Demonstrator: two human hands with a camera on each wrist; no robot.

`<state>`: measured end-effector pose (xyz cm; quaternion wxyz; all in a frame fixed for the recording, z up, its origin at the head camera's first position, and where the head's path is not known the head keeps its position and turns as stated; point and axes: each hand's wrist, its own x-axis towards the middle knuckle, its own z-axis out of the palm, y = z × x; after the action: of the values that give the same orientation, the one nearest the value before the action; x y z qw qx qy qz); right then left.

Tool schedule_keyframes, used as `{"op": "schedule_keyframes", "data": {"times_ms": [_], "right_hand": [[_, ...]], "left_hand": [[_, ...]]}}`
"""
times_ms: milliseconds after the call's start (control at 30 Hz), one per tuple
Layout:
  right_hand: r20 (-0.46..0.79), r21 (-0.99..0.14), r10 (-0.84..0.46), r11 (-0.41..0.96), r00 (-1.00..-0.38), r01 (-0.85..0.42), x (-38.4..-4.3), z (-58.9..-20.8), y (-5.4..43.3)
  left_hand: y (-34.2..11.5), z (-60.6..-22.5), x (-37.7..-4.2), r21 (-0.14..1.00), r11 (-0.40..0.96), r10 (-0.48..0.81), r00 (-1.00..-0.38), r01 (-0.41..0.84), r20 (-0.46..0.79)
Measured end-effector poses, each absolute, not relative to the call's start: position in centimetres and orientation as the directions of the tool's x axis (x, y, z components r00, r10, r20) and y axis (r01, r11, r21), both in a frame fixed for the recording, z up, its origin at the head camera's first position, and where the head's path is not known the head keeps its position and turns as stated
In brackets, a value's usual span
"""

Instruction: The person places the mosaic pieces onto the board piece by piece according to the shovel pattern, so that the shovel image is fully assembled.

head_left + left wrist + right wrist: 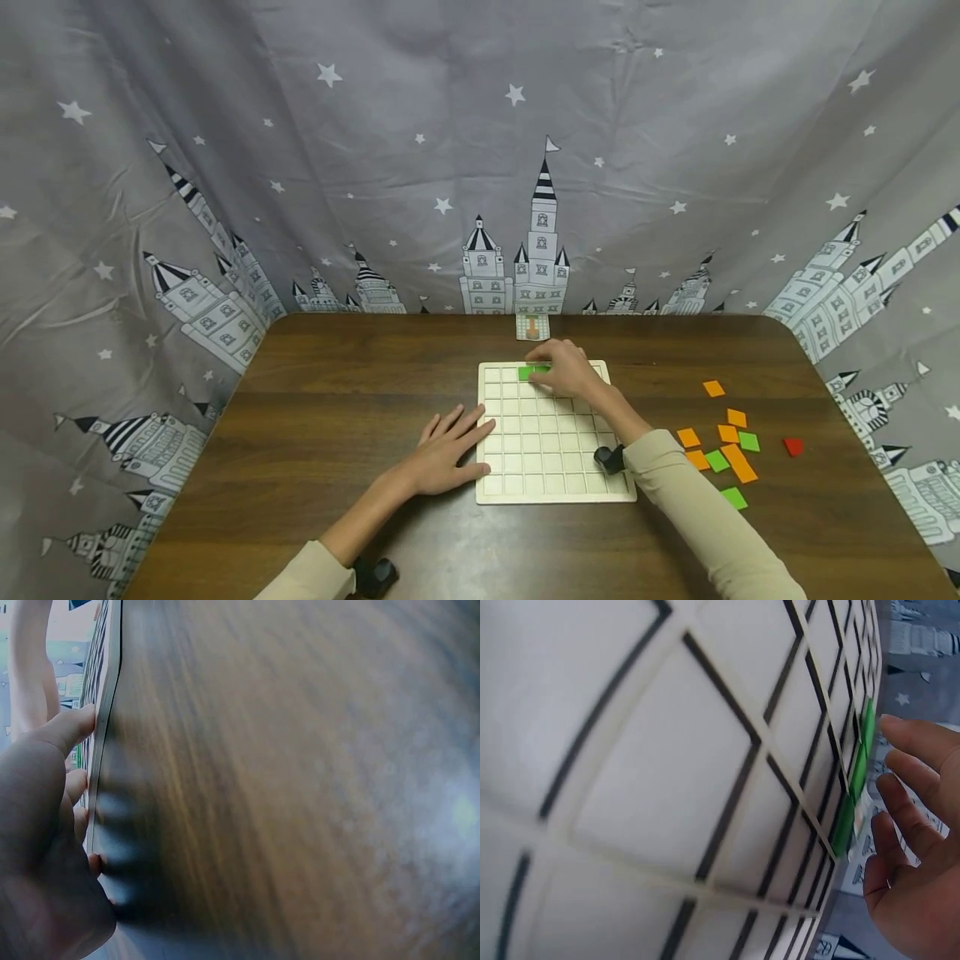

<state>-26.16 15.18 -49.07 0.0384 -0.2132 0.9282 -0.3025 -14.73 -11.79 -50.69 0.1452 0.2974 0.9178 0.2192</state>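
Observation:
A cream grid board (517,462) lies on the table. My left hand (444,462) rests at its left edge, fingers spread and straight, the fingertips over the rim. In the left wrist view that hand (45,847) lies along the board's side. A flat green tile (524,374) sits in the board's far row. Above it is my right hand (566,371), with loosely bent fingers on either side of the tile. The right wrist view has these fingers (911,739) very near the green tile (860,765); contact is hard to make out.
Right of the board lie loose orange tiles (738,463), green tiles (748,442) and a red tile (793,447). Behind the board a small pattern card (532,327) stands at the table's far edge. A grey curtain (420,192) hangs behind the table.

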Motion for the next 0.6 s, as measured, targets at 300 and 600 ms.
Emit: {"op": "schedule_keyframes", "data": {"times_ms": [300, 600], "right_hand": [[0.123, -0.673, -0.368, 0.652, -0.921, -0.35, -25.5, -47.6, 19.4], [0.154, -0.673, -0.282, 0.672, -0.947, -0.31, -23.9, -46.2, 24.5]], "left_hand": [[-11.7, -50.8, -14.9, 0.487, 0.723, 0.614, -0.779, 0.49, -0.126], [-11.6, -51.0, -14.9, 0.479, 0.734, 0.603, -0.787, 0.481, -0.134]]}}
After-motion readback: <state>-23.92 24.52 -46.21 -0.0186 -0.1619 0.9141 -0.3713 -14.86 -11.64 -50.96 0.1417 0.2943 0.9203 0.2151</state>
